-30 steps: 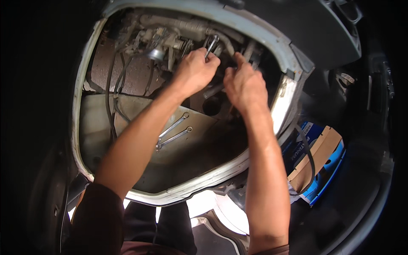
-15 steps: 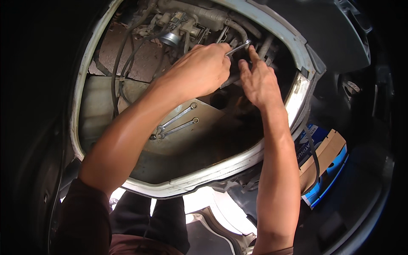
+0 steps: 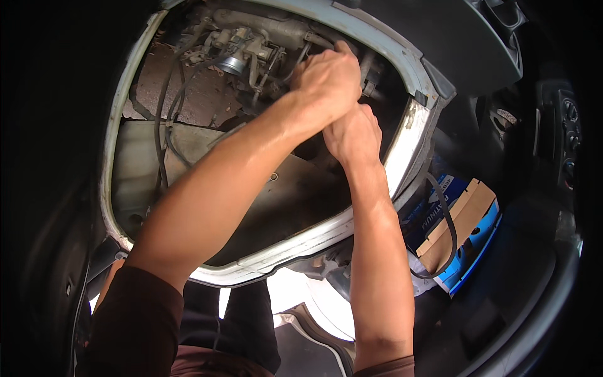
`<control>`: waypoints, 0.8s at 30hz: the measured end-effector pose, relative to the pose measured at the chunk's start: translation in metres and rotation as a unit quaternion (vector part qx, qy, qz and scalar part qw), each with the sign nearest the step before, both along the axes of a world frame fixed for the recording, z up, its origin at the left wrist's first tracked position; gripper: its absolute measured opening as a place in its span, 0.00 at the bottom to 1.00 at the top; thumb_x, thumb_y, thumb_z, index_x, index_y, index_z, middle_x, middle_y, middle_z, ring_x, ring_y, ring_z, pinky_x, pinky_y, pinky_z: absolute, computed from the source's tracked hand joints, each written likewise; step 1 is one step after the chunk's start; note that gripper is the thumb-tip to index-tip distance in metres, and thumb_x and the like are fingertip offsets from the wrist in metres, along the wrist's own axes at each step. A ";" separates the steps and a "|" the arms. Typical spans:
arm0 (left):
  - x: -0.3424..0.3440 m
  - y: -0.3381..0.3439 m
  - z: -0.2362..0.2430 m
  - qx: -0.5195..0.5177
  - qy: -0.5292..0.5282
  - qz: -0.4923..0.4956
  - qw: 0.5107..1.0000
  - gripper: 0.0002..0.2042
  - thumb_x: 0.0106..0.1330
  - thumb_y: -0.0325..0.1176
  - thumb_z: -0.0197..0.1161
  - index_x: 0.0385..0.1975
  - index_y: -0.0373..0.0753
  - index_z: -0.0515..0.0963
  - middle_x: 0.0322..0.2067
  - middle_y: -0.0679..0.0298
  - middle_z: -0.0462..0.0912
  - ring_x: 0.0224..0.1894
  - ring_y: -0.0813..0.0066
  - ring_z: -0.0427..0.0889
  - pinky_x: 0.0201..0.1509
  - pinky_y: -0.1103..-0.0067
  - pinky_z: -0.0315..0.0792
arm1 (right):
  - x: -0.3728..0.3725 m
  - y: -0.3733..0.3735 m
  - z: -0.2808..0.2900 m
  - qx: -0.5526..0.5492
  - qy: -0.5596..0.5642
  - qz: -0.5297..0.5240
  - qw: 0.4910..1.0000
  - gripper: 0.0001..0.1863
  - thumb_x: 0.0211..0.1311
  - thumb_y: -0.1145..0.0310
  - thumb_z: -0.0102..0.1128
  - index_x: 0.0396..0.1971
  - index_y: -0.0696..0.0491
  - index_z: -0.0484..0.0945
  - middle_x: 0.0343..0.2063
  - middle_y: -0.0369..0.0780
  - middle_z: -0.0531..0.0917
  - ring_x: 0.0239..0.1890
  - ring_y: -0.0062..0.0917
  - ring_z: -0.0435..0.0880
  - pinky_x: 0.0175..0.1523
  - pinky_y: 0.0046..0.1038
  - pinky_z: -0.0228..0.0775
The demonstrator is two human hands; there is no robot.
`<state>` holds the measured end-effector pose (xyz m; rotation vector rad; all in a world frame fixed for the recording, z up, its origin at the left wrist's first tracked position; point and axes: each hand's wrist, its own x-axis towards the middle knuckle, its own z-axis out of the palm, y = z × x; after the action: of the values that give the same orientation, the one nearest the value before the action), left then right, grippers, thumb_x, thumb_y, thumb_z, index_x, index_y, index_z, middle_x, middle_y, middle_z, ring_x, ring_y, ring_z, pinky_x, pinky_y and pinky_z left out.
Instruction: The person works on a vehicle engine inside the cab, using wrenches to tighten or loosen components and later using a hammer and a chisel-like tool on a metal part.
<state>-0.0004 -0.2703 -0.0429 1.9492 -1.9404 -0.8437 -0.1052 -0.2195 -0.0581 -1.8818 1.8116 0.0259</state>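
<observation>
Over the engine parts, my left hand (image 3: 329,78) is closed with its fingers curled downward. A combination wrench was in it a moment earlier; now the hand hides it. Just below and touching it is my right hand (image 3: 355,135), its fingers bent inward and their tips hidden under the left hand. What the right fingers hold does not show. To the left of my hands is a round silver fitting (image 3: 233,64) on the engine, with a grey metal pipe (image 3: 264,26) behind it. A wrench's ring end (image 3: 274,177) shows beside my left forearm, which covers the rest.
A pale metal rim (image 3: 402,141) surrounds the engine opening. Dark cables (image 3: 164,119) run down its left side. To the right lies a blue box with brown cardboard (image 3: 461,220), a black hose (image 3: 450,220) curving across it. Dark interior trim (image 3: 465,38) borders the opening at upper right.
My right hand has drawn in and down beneath the left, its pointing finger now bent. The left hand has shifted slightly up and right, and the wrench is out of sight. The view has shifted.
</observation>
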 end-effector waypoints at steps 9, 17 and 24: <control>0.012 -0.002 -0.012 -0.039 0.031 -0.031 0.998 0.17 0.62 0.27 0.62 0.49 0.24 0.78 0.36 0.41 0.88 0.45 0.37 0.86 0.54 0.53 0.79 | -0.001 0.005 0.044 0.072 -0.022 0.034 0.997 0.15 0.70 0.64 0.56 0.47 0.59 0.83 0.43 0.58 0.87 0.51 0.57 0.85 0.58 0.53 0.77; 0.004 0.003 -0.020 -0.055 0.083 0.024 0.995 0.13 0.60 0.26 0.57 0.42 0.25 0.77 0.37 0.36 0.85 0.47 0.34 0.84 0.55 0.50 0.75 | -0.055 0.016 0.077 -0.326 -0.080 -0.079 0.939 0.16 0.70 0.75 0.60 0.55 0.60 0.82 0.48 0.51 0.83 0.53 0.45 0.82 0.61 0.42 0.74; 0.009 0.007 -0.023 -0.030 0.106 0.016 0.994 0.11 0.67 0.29 0.56 0.41 0.27 0.75 0.38 0.35 0.85 0.48 0.33 0.83 0.56 0.49 0.74 | -0.055 0.009 0.025 -0.313 0.060 0.029 0.947 0.27 0.70 0.65 0.61 0.67 0.56 0.73 0.70 0.52 0.69 0.76 0.49 0.65 0.79 0.58 0.49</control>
<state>0.0084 -0.2637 -0.0657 1.7725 -1.7865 -0.9312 -0.1606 -0.2108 -0.0328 -2.4007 2.0017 -0.4776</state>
